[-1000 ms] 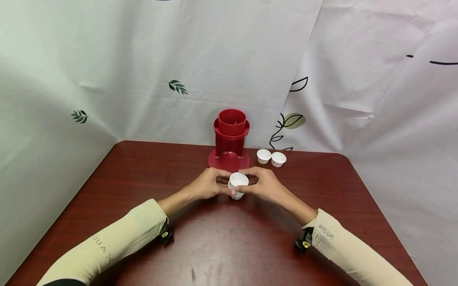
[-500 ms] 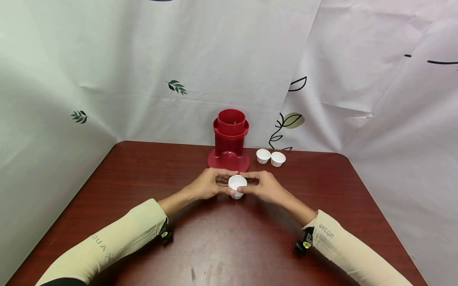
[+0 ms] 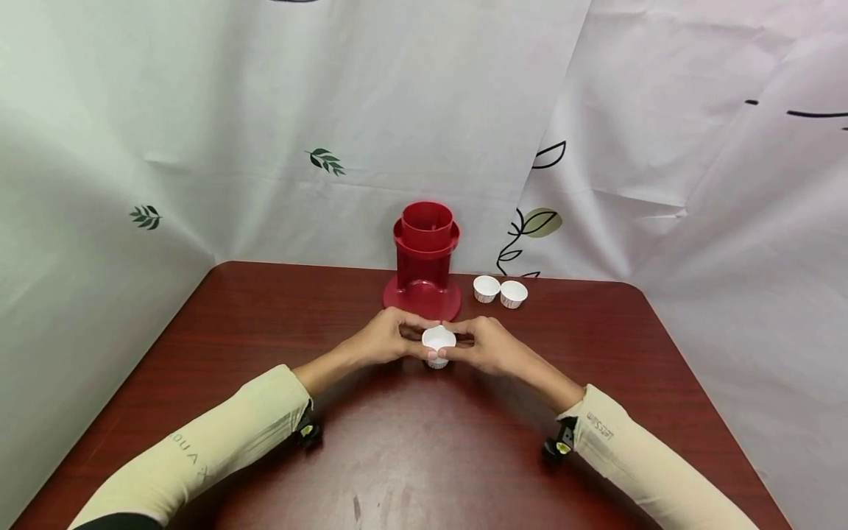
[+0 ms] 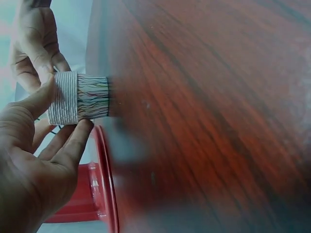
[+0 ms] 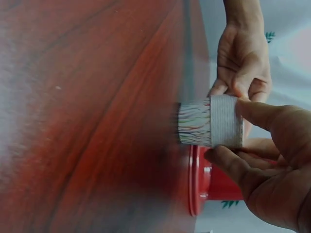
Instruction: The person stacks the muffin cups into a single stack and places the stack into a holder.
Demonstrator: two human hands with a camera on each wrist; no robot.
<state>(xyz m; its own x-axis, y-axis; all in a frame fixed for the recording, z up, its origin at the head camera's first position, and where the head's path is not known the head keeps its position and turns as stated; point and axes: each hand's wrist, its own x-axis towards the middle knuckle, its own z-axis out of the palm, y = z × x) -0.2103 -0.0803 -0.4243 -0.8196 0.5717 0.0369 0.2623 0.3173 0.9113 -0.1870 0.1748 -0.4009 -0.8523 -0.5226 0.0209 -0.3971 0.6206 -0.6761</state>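
Observation:
A nested stack of small white paper cups (image 3: 439, 339) is upright at the middle of the table, in front of a red plastic stand. Its many rims form a ridged band, and the lowest cup (image 4: 93, 96) has wavy coloured lines on its wall. The base meets the tabletop in both wrist views. My left hand (image 3: 387, 338) grips the stack's rims from the left, thumb on the near side and fingers behind. From the right, my right hand (image 3: 486, 346) holds the same rims between thumb and fingers. Both thumbs nearly meet at the front.
The red stand (image 3: 426, 258), a tube on a round base, is just behind the hands. Two single paper cups, one left (image 3: 486, 288) and one right (image 3: 513, 294), sit side by side near the back edge. A white cloth (image 3: 371, 88) hangs behind the table.
An upper cup in my right hand, offset to the right above the stack a second ago, has come down and left into line with it. My left hand has hardly moved.

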